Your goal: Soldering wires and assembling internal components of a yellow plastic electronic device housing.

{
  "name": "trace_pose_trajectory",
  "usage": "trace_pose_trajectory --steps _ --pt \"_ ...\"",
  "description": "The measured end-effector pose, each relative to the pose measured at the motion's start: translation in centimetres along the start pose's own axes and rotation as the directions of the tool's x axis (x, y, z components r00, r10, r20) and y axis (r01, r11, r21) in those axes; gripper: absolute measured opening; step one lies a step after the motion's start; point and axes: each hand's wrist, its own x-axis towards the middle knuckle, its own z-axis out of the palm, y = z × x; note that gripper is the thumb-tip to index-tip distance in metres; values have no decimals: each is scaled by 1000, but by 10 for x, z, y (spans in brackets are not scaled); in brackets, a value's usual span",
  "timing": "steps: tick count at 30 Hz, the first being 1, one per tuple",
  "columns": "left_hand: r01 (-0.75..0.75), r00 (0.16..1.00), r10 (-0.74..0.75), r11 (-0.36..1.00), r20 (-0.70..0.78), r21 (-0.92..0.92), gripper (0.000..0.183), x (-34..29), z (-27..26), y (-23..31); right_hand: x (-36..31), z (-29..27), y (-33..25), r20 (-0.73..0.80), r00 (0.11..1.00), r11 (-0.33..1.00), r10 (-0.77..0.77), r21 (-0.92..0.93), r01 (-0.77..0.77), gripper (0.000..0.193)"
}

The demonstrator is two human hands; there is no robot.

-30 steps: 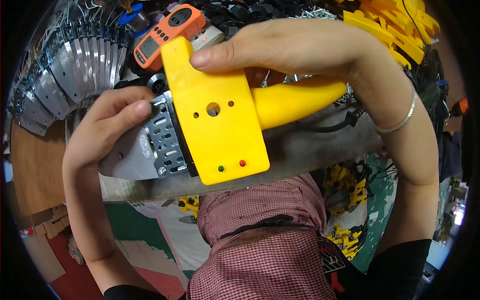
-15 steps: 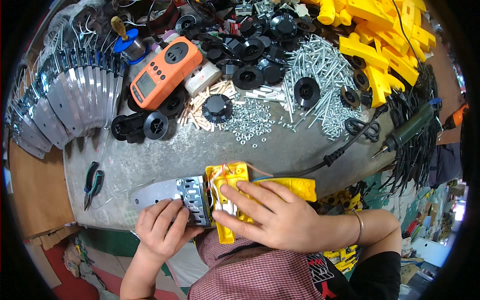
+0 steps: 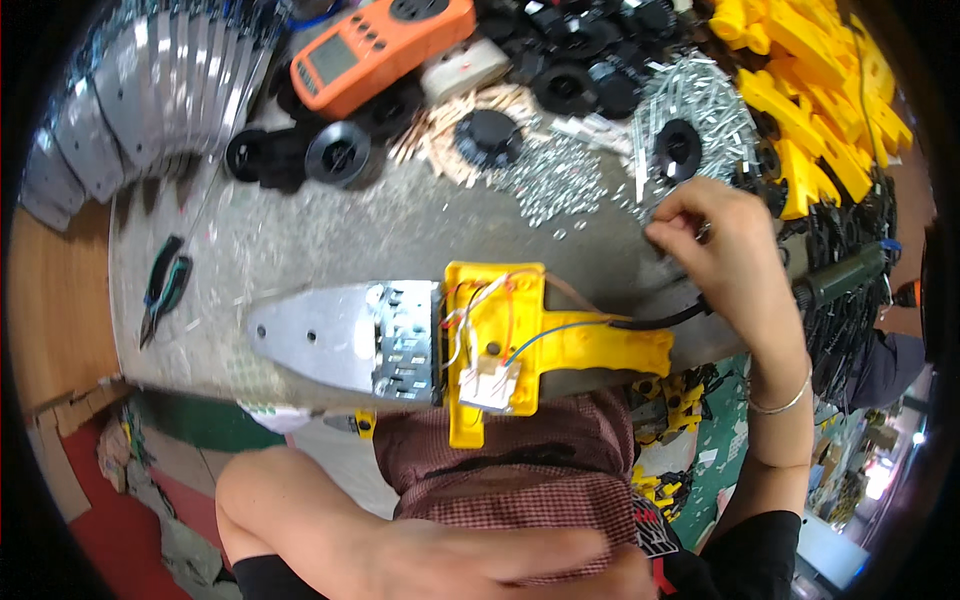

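An open yellow plastic half-housing with a tapered handle (image 3: 585, 350) lies on the near edge of the grey, worn bench (image 3: 250, 235), its hollow side up and its handle pointing right. One lower corner projects past the bench edge, over the red-and-white checked apron (image 3: 500, 495). Inside are white, orange and brown wires, a blue wire (image 3: 560, 326) and a small whitish block (image 3: 490, 387). A black cable (image 3: 665, 319) meets the wiring at the handle. Adjoining the housing on the left is a flat, pointed grey metal plate (image 3: 320, 335), bearing a slotted shiny metal bracket (image 3: 405, 350).

The right hand (image 3: 722, 235) is above the bench, near the pile of silver screws (image 3: 705, 95). Its thumb and forefinger are drawn together; whether they grip anything small cannot be determined.

The left hand (image 3: 490, 562) is blurred, in front of the apron and apart from the housing; the state of its fingers cannot be determined.

Farther out: small silver nuts (image 3: 550, 185), an orange meter with a grey screen (image 3: 385, 50), green-and-black pliers (image 3: 166, 290) at left, and heaped yellow plastic housings (image 3: 800, 110) at upper right.
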Motion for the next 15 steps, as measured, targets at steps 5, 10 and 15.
trace_pose_trajectory --steps 5,10,15 --pt "94 990 -96 995 -102 -22 12 -6 -1 19 10 11 6 -23 997 987 -71 -146 67 16" --pt "129 979 -87 964 -182 234 9 -9 -2 25 13 14 3 -13 996 979 -84 -189 80 13" --pt "259 858 -243 965 -452 -26 21 -2 25 18 17 4 -12 -67 995 996 -76 -61 72 12"
